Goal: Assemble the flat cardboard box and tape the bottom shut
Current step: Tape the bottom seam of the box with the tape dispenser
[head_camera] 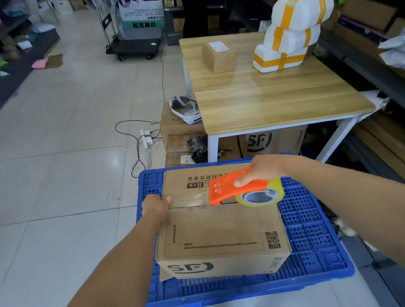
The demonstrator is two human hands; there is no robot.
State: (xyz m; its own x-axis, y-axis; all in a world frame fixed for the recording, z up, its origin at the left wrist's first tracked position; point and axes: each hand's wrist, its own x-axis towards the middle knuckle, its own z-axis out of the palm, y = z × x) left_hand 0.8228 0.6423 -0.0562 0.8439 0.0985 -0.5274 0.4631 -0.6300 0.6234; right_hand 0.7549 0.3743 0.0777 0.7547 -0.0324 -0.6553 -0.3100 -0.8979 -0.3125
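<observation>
A brown cardboard box (220, 231) with printed logos stands upside-down on a blue plastic crate (312, 236), its two flaps folded shut with the seam running left to right. My left hand (155, 206) presses on the box's left edge at the seam. My right hand (266, 169) grips an orange tape dispenser (237, 187) holding a roll of clear tape (260, 196), set on the seam right of centre. A strip of clear tape lies along the seam from my left hand to the dispenser.
A wooden table (274, 96) stands beyond the crate, bearing a small brown box (219, 56) and white foam parcels with orange tape (291, 31). Cardboard boxes sit under it. Cables and a power strip (146, 138) lie on the tiled floor. Shelves line both sides; a trolley (134, 44) stands behind.
</observation>
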